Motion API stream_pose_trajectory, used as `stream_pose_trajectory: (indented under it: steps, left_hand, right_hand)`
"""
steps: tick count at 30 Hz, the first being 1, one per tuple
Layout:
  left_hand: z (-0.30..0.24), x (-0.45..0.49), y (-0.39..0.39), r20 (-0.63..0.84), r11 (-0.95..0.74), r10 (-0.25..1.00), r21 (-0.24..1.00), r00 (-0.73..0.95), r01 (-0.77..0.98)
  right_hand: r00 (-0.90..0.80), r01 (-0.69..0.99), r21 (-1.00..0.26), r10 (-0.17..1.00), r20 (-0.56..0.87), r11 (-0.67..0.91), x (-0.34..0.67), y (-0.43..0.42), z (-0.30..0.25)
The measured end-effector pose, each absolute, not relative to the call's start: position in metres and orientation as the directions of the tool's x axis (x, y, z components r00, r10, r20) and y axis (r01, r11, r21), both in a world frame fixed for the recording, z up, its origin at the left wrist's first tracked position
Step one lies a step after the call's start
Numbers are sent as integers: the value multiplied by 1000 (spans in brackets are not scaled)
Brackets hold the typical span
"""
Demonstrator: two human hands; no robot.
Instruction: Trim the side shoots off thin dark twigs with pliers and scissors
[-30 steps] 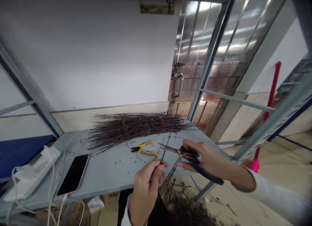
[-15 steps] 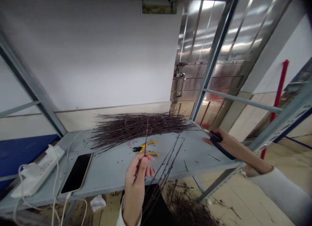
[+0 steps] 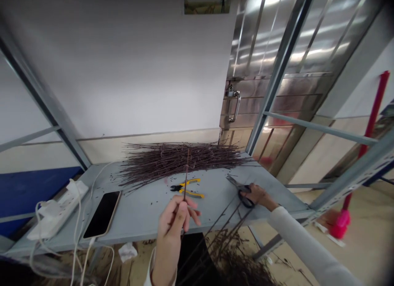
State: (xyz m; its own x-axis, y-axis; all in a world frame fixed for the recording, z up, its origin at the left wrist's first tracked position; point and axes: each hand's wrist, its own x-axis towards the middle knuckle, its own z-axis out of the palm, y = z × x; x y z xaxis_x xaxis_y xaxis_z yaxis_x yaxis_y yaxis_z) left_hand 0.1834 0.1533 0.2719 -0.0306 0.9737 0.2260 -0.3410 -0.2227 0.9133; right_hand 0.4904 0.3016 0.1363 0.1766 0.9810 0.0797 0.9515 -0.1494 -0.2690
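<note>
Between thumb and fingers of my left hand a thin brown twig is pinched, pointing up and away from me. My right hand is closed around the black handles of a pair of scissors, low over the right part of the table, blades toward the upper left. Several long twigs slant across the front edge between my hands. Beyond my left hand lie yellow-handled cutting pliers, and behind them a wide pile of dark twigs.
On the grey metal table a phone and a white power strip with cables lie at left. Metal uprights frame the table. Twig scraps cover the floor below. A red pole stands at right.
My right hand has brought the scissors in from the far right to nearer the table's middle. The long twigs at the front edge have shifted lower. My left hand keeps its twig.
</note>
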Motion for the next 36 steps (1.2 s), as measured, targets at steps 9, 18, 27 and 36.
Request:
stream_pose_trajectory:
  steps: [9,18,27,36]
  left_hand:
    - [282,173,143,170,-177,984,911,-50,-372]
    - [281,164,139,171,-118,983,868,67,-482]
    - [279,164,133,155,-88,982,881,107,-466]
    - [279,169,137,159,-51,973,855,168,-517]
  right_hand:
    - [-403,849,-297,899,171,437,385,329,158]
    - [-661,663,-299,724,197,686,329,328,169]
    - [-566,771,-313,822,65,555,316,325,168]
    - [-648,443,-666,728,224,600,362,284,238]
